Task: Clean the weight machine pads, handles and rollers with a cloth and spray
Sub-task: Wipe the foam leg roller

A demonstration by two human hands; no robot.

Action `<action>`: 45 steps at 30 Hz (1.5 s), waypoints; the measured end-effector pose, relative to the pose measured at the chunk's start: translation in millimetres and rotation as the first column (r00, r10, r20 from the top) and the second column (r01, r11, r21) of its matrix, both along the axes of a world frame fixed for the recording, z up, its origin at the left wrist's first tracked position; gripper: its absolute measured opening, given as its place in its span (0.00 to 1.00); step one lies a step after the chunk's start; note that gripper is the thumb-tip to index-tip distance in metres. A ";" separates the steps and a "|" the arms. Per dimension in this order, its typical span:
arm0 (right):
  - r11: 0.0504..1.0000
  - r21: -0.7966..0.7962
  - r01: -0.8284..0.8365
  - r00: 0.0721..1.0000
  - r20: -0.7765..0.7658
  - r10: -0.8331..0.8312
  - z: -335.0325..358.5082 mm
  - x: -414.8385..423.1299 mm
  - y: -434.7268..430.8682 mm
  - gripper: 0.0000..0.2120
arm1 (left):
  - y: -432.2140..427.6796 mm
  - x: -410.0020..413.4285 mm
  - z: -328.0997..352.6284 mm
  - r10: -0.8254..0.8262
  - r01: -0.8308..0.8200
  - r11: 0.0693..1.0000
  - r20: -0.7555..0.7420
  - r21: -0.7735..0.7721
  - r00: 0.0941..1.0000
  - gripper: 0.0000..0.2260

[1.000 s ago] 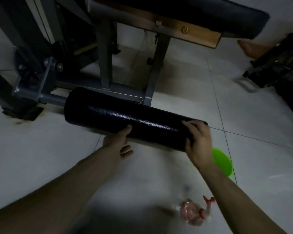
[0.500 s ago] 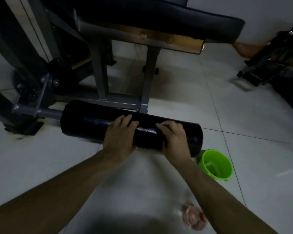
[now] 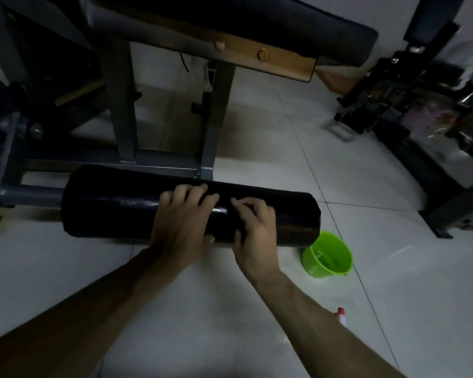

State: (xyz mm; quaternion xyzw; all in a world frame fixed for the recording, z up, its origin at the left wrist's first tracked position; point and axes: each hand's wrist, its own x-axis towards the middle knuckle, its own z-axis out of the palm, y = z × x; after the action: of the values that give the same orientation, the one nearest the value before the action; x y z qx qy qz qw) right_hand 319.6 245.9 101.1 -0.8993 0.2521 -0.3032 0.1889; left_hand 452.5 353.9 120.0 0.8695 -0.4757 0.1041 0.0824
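We hold the black roller [image 3: 115, 203] with both hands. It sticks out sideways from the gray frame [image 3: 120, 105] of the weight machine, low down and close to the floor [image 3: 393, 282]. Our left hand [image 3: 180, 222] lies near its middle. The fingers bend over the top and the thumb sits on the near side, so the hand holds the roller. Our right hand [image 3: 254, 233] is just beside it, nearer the free end. Its fingers are bent with the tips on the roller, and its thumb is on the near side too.

We think we hold it like this to keep it from turning, or to turn it so a new side comes up. A wet-looking shine runs along the top between our hands. We see no cloth in either hand, but the room is dark, so we cannot be sure.

The green bucket [image 3: 327, 255] stands on the floor right by the roller's free end, and the spray bottle [image 3: 341, 315] is near our right arm. We guess they are there to be easy to reach. Only the bottle's red and white top shows.

The dark seat pad [image 3: 257, 20] is above, on a wooden board [image 3: 284, 61].

We can read no brand, label or words anywhere.
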 end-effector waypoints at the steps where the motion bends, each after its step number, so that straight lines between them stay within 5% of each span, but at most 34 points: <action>1: 0.999 -0.027 -0.027 1.000 -0.009 0.026 1.7 1.1 -1.7 0.35 | 2.2 2.2 -0.2 -0.017 0.017 1.000 0.009 -0.003 1.000 0.43; 8: 0.877 0.096 0.470 0.882 -0.072 -0.465 1.5 -70.7 -64.4 0.30 | 24.0 17.8 2.4 -0.183 0.180 0.983 -0.078 -0.045 0.980 0.42; 10: 0.859 0.137 0.493 0.870 -0.084 -0.486 6.6 -60.7 -58.7 0.29 | 30.4 24.1 6.7 -0.222 0.214 0.974 -0.139 -0.070 0.965 0.41; 15: 0.947 0.075 0.311 0.949 0.036 -0.315 2.8 10.2 -2.8 0.31 | 58.5 41.9 1.6 -0.125 0.110 0.984 -0.105 -0.138 0.987 0.44; 19: 0.998 -0.057 0.002 0.999 0.047 0.001 -0.5 60.2 48.6 0.32 | 82.9 58.7 -8.9 -0.041 0.018 0.972 -0.096 -0.235 0.995 0.43; 24: 0.896 -0.229 -0.382 0.923 -0.151 0.355 8.4 70.3 48.5 0.32 | 118.2 74.3 -19.6 0.056 -0.078 0.961 -0.089 -0.264 0.994 0.42; 27: 0.903 -0.294 -0.312 0.947 -0.169 0.272 14.8 31.0 1.7 0.34 | 138.3 87.9 -12.9 0.154 -0.182 0.950 -0.127 -0.252 0.980 0.43; 31: 0.973 -0.182 -0.139 0.989 -0.074 0.128 10.3 22.3 0.8 0.35 | 152.7 102.3 -12.2 0.167 -0.294 0.905 -0.378 -0.308 0.911 0.41; 40: 0.835 -0.145 -0.530 0.848 -0.099 0.521 14.5 173.6 135.0 0.27 | 165.8 119.8 -18.3 0.013 -0.286 0.858 -0.539 -0.427 0.842 0.38; 45: 0.854 -0.274 -0.441 0.895 -0.203 0.397 23.0 125.1 69.2 0.30 | 163.9 133.7 -6.3 0.024 -0.303 0.880 -0.604 -0.365 0.796 0.42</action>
State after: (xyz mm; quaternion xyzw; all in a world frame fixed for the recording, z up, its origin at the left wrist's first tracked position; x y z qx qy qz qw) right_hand 444.7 315.1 124.1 -0.9699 0.0110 -0.2272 0.0874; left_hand 586.2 517.9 113.7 0.8553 -0.3114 -0.0550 0.4105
